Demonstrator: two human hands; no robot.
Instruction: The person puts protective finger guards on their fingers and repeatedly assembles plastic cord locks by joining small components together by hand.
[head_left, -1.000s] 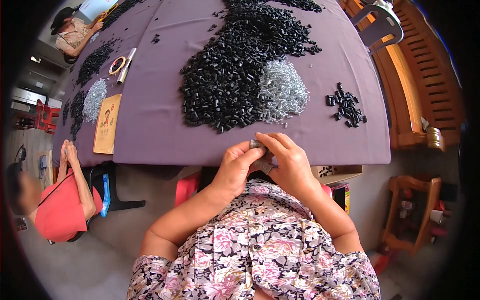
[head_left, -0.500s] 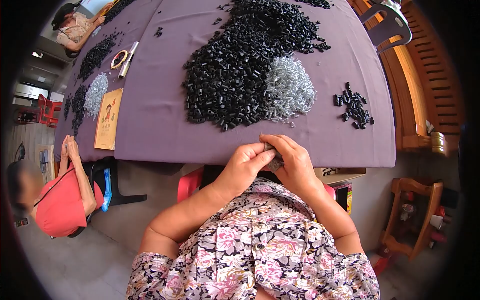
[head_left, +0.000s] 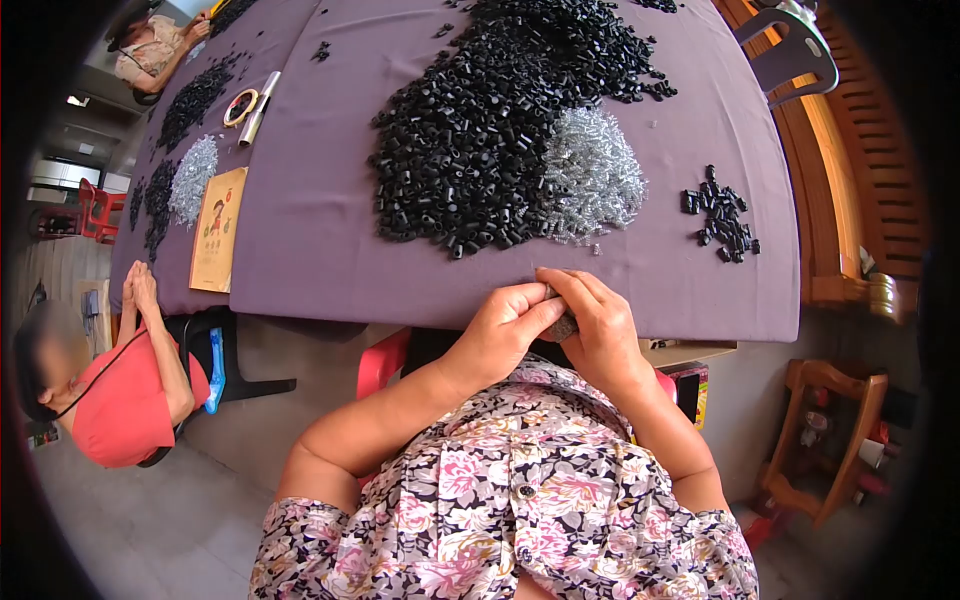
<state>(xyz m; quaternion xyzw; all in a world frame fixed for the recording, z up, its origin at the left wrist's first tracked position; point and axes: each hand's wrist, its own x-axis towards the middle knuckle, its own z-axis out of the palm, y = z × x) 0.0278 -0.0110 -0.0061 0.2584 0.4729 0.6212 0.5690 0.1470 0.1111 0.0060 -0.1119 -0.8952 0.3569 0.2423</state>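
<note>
My left hand (head_left: 508,322) and my right hand (head_left: 603,325) meet at the table's front edge. Their fingers are closed together, thumb and fingertips pressed inward. A small grey-brown, rough-looking lump (head_left: 563,326) shows under my right fingers; its kind is unclear. Whatever my left fingertips pinch is hidden. Just beyond my hands lies a large heap of small black plastic caps (head_left: 460,170). A pile of small clear or silvery spring-like pieces (head_left: 597,180) adjoins its right side. Farther right is a small group of black pieces (head_left: 722,215).
A purple cloth (head_left: 310,220) covers the table. To the left lie a yellow booklet (head_left: 217,230), a tape roll (head_left: 240,108), a silvery roll (head_left: 260,108) and another clear pile (head_left: 194,180). A person in red (head_left: 140,400) sits at left, another person (head_left: 150,60) farther back. A grey chair (head_left: 795,60) stands right.
My view has shifted slightly, so the heaps sit a little farther right. Both hands stay together, with the fingers slightly shifted around the grey-brown lump.
</note>
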